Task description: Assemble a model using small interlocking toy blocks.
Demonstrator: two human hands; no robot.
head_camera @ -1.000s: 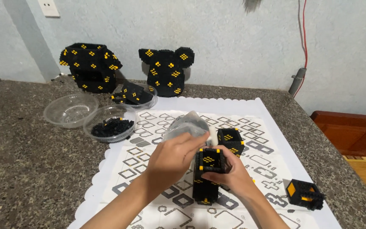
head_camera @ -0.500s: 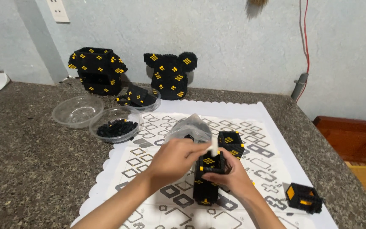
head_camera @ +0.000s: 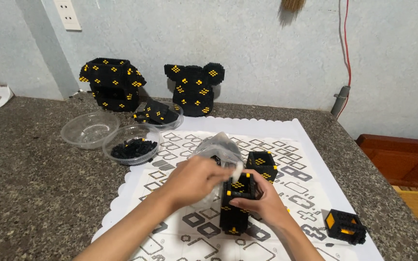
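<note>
The right hand (head_camera: pixel 262 200) is wrapped around the upper part of a tall black-and-yellow brick tower (head_camera: pixel 235 205), which stands upright on the white patterned mat (head_camera: pixel 286 133), while the left hand (head_camera: pixel 194 179) has its fingers pressed together over the tower's open top; what they pinch, if anything, cannot be told. Just behind the hands lie a clear plastic bag (head_camera: pixel 217 145) and a small open brick cube (head_camera: pixel 262 165), and another cube (head_camera: pixel 345 225) sits near the mat's right edge. Farther left on the stone counter (head_camera: pixel 25 183) stand a clear bowl of black bricks (head_camera: pixel 131 144) and an empty bowl (head_camera: pixel 89 129).
</note>
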